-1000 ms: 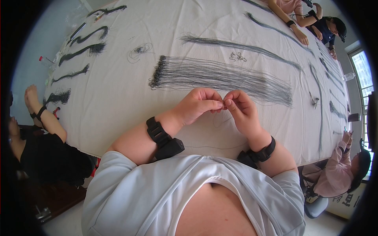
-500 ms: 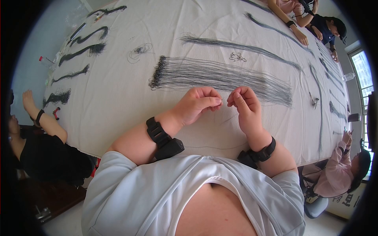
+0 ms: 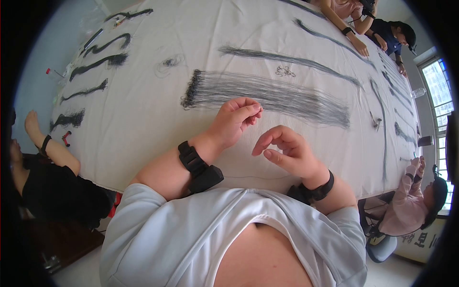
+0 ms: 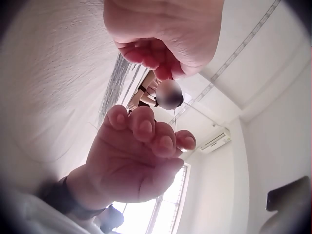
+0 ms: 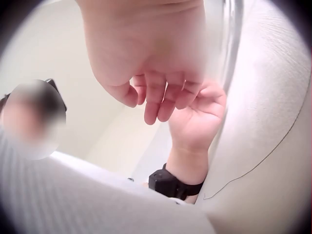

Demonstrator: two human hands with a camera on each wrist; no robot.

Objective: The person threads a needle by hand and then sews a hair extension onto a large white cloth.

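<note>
Thumb and forefinger of my left hand (image 3: 233, 122) pinch the end of a thin dark strand (image 4: 175, 118), which hangs down from the fingertips in the left wrist view. My right hand (image 3: 294, 153) is lower and to the right, its fingers loosely bent and the thumb apart from them, with nothing held. The strand passes by the right fingertips in the left wrist view. Just beyond both hands lies a wide spread of dark strands (image 3: 267, 93), laid side by side, with a row of small curled loops (image 3: 192, 91) at its left end.
A white cloth (image 3: 143, 124) covers the table. Another dark bundle (image 3: 291, 61), a loose coil (image 3: 169, 62) and small curled pieces (image 3: 285, 71) lie farther off. A single strand (image 5: 263, 163) lies near the table's front edge. Other people sit around the table.
The hands have moved apart from fingertips nearly touching. The left has risen slightly, still pinching; the right has dropped toward me and its fingers have opened. The head view has shifted a little.
</note>
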